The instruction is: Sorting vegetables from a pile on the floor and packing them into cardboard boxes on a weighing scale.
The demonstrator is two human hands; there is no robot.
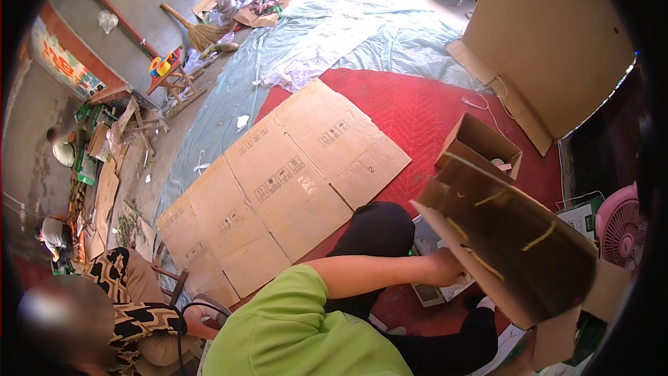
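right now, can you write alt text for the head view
The left hand of a person in a lime-green shirt is at the edge of a tilted, open cardboard box with yellow rope inside. Beyond, a flattened cardboard carton lies partly on red matting; a pink fan stands at right, another person in patterned clothing at left.

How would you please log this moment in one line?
Left hand: at open cardboard box; right hand: mostly hidden; flattened cardboard: on floor

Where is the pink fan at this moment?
In the head view, the fan is at the far right, just right of the open box with yellow ropes.
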